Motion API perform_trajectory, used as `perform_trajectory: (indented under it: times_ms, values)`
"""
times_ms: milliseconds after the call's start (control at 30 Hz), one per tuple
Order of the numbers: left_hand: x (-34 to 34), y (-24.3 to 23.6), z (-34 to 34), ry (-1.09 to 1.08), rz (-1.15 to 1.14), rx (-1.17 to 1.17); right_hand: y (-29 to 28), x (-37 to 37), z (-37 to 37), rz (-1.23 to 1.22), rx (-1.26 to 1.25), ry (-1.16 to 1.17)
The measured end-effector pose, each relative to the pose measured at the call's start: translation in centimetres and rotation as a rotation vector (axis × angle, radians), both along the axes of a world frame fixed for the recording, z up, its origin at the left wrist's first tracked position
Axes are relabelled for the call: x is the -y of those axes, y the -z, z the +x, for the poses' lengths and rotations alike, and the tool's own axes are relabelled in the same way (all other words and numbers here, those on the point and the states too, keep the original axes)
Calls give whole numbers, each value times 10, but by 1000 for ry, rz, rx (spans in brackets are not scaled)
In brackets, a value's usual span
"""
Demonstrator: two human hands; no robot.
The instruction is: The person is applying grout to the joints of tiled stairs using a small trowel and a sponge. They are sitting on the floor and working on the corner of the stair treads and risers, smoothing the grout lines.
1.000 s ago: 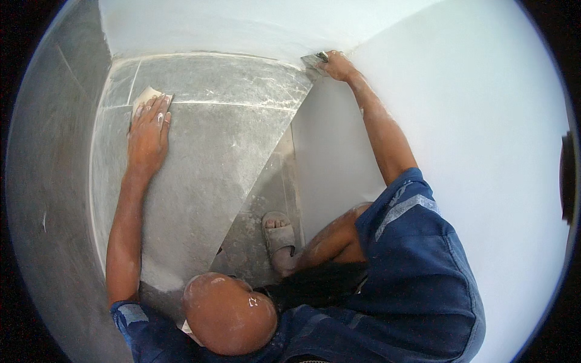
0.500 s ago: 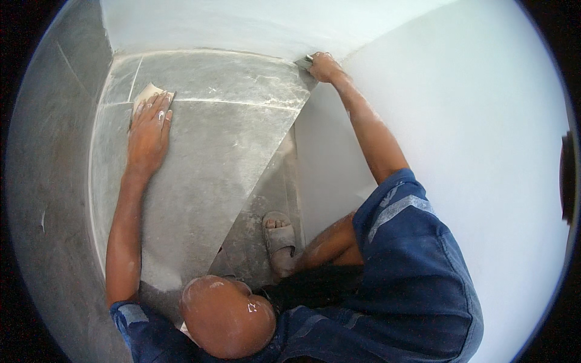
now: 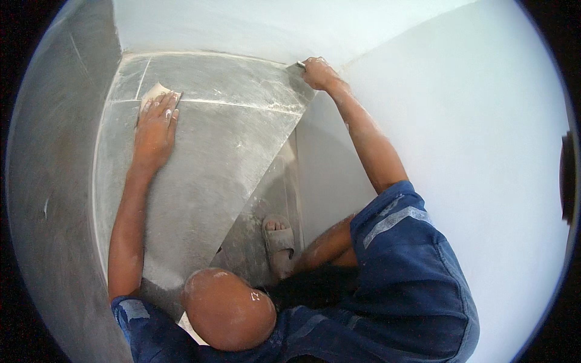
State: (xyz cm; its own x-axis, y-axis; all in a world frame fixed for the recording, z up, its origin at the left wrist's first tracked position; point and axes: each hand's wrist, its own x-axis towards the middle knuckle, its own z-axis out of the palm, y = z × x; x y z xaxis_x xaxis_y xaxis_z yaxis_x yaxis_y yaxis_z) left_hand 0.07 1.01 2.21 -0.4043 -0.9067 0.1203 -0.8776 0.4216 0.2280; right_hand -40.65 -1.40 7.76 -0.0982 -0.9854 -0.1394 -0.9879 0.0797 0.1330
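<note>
My left hand (image 3: 156, 130) lies on the grey stone-like slab (image 3: 206, 151). Its straightened fingers press a cream sheet (image 3: 158, 91), which looks like sandpaper, against the slab. One dark edge of the sheet curls up beside the fingers. At the slab's far right corner, my right hand (image 3: 321, 74) is closed round a small putty knife (image 3: 295, 68). The blade is grey and rests near the pale seam where the slab meets the wall. Most of its handle is hidden in my fist. White dust covers my fingers.
A white back wall (image 3: 242, 27) and a white right wall (image 3: 460, 115) meet the slab. Grey tiles (image 3: 48, 151) cover the left wall. Below the slab's slanted edge, a sandalled foot (image 3: 278, 239) stands on the dusty floor (image 3: 266, 193). Pale joint lines cross the slab.
My right hand has shifted a little to the left along the seam with the putty knife. My left hand stays in place on the sheet while the view moves slightly.
</note>
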Motion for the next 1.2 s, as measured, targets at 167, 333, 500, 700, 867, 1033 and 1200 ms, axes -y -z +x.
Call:
perform_trajectory:
  times_ms: [167, 333, 500, 700, 867, 1033, 1200]
  values:
    - [4, 11, 9, 2, 23, -40, 10, 20, 27, 108, -50, -3]
    - [2, 10, 9, 0, 17, -33, -16, 9, 40, 112, -46, -221]
    - [5, 14, 10, 23, -7, -23, 1, 11, 37, -80, 16, 20]
    - [2, 12, 7, -7, -7, -48, 7, 16, 2, 65, -47, -194]
    - [9, 20, 11, 49, -29, -72, -12, 14, -29, 37, -113, -146]
    - [6, 15, 5, 26, -10, -63, 12, -6, -38, -98, -84, -25]
    - [4, 15, 10, 7, 6, -51, -6, -1, -42, 157, -79, -22]
